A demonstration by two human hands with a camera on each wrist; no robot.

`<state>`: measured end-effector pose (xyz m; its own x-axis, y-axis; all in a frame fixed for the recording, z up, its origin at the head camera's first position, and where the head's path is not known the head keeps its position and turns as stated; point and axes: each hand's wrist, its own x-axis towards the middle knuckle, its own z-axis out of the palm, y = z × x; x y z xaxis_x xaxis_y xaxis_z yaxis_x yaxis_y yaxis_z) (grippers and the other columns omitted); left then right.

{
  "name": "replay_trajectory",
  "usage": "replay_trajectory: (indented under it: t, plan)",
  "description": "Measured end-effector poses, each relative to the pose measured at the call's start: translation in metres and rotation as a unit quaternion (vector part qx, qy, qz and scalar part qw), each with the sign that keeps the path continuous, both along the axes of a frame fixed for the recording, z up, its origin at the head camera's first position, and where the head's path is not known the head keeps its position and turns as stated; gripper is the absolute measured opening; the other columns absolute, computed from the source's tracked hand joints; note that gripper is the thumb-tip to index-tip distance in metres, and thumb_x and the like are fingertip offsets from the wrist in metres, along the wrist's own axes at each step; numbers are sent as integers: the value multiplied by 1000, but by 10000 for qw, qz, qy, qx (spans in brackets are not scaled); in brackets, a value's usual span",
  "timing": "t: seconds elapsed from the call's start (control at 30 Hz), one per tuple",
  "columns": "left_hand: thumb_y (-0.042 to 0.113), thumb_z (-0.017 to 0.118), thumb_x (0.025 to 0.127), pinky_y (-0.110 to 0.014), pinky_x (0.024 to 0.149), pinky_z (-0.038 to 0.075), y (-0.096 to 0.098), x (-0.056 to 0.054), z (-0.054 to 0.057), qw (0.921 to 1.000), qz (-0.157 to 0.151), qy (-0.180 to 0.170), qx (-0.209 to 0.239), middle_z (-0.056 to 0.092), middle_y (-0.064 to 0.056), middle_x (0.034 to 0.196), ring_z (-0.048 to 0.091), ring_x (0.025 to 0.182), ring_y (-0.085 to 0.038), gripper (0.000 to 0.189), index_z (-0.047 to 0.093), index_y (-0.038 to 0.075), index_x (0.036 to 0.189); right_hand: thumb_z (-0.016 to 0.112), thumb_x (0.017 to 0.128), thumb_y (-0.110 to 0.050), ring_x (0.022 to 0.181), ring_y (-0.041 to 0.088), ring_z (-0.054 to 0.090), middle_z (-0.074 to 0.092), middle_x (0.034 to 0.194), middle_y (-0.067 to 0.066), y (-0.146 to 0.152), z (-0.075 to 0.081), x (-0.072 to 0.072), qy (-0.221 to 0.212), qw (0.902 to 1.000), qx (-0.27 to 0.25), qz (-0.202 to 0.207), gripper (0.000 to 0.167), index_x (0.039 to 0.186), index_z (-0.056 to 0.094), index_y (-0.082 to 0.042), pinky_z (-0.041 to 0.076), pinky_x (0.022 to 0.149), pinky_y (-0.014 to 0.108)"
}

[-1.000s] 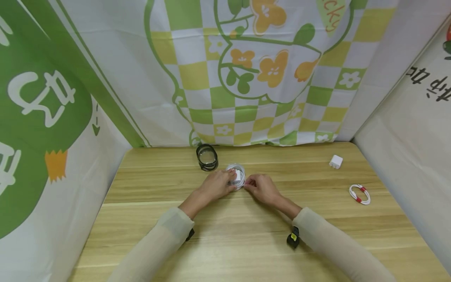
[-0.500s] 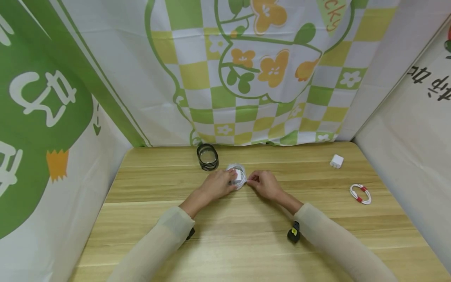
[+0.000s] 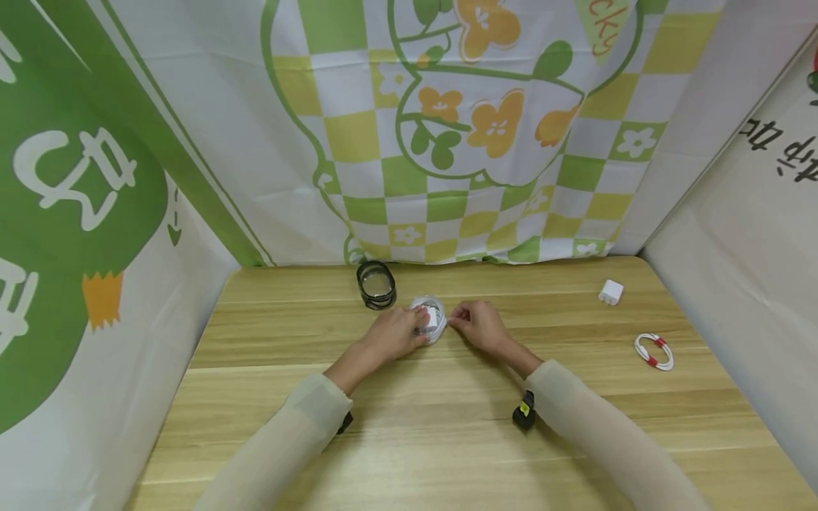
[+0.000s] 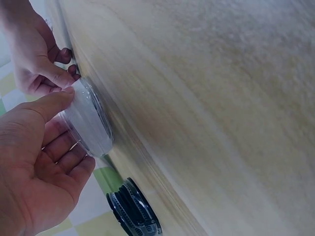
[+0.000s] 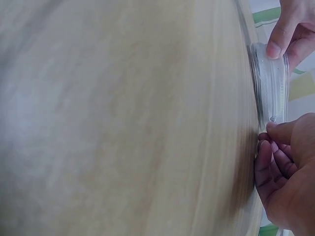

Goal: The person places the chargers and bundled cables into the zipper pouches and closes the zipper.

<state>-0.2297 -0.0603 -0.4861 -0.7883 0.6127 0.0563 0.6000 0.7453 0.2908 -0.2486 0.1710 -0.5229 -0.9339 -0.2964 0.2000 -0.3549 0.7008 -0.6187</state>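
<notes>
A clear round zip case (image 3: pixel 437 329) with whitish edges stands low on the wooden table (image 3: pixel 434 426), and a white charger plug (image 3: pixel 432 316) shows inside it. My left hand (image 3: pixel 393 333) grips its left side; in the left wrist view the thumb lies on one side of the case (image 4: pixel 88 120) and the fingers on the other. At the right edge, my right hand (image 3: pixel 481 325) pinches a small part, seemingly the zipper pull, between thumb and forefinger. The right wrist view has this pinch (image 5: pixel 270 129) right against the case's rim.
Behind my left hand lies a black-rimmed round clear case (image 3: pixel 376 285). Far right on the table are a white charger plug (image 3: pixel 611 292) and a coiled white cable (image 3: pixel 654 352) with red ties. Printed cloth (image 3: pixel 447 177) hangs along the table's back edge.
My right hand has moved slightly away from me along the case's right edge, its fingertips shifting a little to the right. The left hand has stayed on the case.
</notes>
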Motion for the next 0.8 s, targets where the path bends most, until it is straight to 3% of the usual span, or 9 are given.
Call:
replay_trajectory:
  t: [0.33,0.6,0.8]
  plan:
    - [27,78,98,-50,107,54,0,0,3,10000,-1,-27,-9,62,-19,146,64,128,-43,52,66,0,140,81,95,-14,75,16,69,77,85,6,-4,1,-1,-59,9999,16,-156,11,91,78,-4,58,73,34]
    - [26,79,97,-49,108,53,1,1,2,10000,-30,12,26,61,-20,147,63,130,-43,51,66,-1,139,80,95,-13,71,12,65,75,80,3,0,-1,2,123,9999,29,48,11,88,77,-5,55,67,30]
    - [25,79,97,-49,107,54,3,2,4,9997,-41,124,-189,61,-18,149,63,131,-40,52,65,0,141,81,94,-12,70,9,63,74,79,1,2,-2,8,220,9996,14,154,10,87,77,-6,54,65,27]
